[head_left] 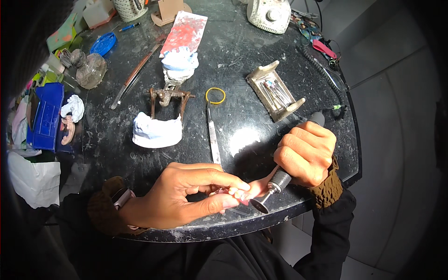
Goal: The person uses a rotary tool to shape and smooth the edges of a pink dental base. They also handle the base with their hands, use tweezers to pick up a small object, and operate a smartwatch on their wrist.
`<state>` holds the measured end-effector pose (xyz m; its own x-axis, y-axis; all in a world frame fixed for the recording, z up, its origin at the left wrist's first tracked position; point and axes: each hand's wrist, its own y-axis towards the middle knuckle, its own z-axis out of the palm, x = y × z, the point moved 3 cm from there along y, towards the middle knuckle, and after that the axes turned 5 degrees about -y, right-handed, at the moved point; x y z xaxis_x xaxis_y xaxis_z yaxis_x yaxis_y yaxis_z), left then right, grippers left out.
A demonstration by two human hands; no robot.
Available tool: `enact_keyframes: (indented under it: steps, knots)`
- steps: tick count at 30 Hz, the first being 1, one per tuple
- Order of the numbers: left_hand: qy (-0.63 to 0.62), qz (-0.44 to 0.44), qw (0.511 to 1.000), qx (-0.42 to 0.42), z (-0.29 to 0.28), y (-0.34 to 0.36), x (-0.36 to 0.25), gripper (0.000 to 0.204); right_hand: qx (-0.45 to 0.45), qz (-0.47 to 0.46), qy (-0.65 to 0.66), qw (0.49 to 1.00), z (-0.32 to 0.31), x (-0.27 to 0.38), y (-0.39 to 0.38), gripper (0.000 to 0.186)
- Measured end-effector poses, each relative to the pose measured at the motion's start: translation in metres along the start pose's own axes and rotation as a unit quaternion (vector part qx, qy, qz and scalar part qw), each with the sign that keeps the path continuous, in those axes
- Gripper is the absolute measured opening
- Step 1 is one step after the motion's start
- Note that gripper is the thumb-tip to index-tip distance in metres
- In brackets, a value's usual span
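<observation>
My left hand (175,196) is closed in a pinch on a small denture (239,192) with a pink base and pale teeth, just over the table's front edge. Its fingers cover much of the piece. My right hand (305,154) wraps round a dark rotary handpiece (280,180), its thumb stretched toward the denture. A thin round cutting disc (259,206) on the handpiece's shank sits close beside the denture; whether they touch I cannot tell. Beyond my left hand lies a slim metal knife handle (213,140), its tip by a yellow rubber band (224,97).
A brown metal articulator (164,97) bears a white plaster cast (157,131) in front and another behind. At right stands a bur rack (262,78). Blue box (45,116), glass burner (91,71) and crumpled paper (35,179) crowd the left. A control unit (269,15) stands at the back.
</observation>
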<state>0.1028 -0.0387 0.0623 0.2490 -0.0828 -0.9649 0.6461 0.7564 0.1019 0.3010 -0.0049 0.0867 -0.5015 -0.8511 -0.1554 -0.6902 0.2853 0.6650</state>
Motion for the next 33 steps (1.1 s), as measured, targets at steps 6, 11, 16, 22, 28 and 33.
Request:
enact_keyframes:
  steps: [6, 11, 16, 22, 28, 33]
  knots:
    - [-0.006, -0.023, 1.000, 0.006, -0.0016, -0.0003, -0.0009, 0.023, -0.022, 0.008, 0.001, 1.000, -0.0033, 0.0000, 0.0013, 0.019]
    - [-0.027, -0.029, 0.999, 0.002, -0.0027, -0.0023, 0.0020, 0.024, -0.006, 0.004, -0.016, 1.000, -0.0023, 0.0011, 0.0014, 0.019]
    - [-0.038, -0.034, 0.999, 0.000, -0.0010, -0.0020, 0.0026, 0.024, -0.014, -0.001, -0.018, 1.000, -0.0008, 0.0004, 0.0004, 0.019]
    - [-0.020, -0.024, 0.999, -0.018, -0.0006, -0.0009, 0.0005, 0.022, -0.006, 0.004, -0.016, 1.000, -0.0010, 0.0010, 0.0001, 0.019]
    - [-0.020, -0.034, 0.999, 0.001, -0.0013, -0.0017, 0.0014, 0.024, -0.004, 0.004, -0.019, 1.000, 0.0005, 0.0014, 0.0010, 0.019]
    - [0.006, -0.013, 1.000, -0.014, -0.0007, 0.0008, -0.0015, 0.023, 0.001, 0.006, -0.017, 1.000, -0.0002, 0.0010, 0.0016, 0.018]
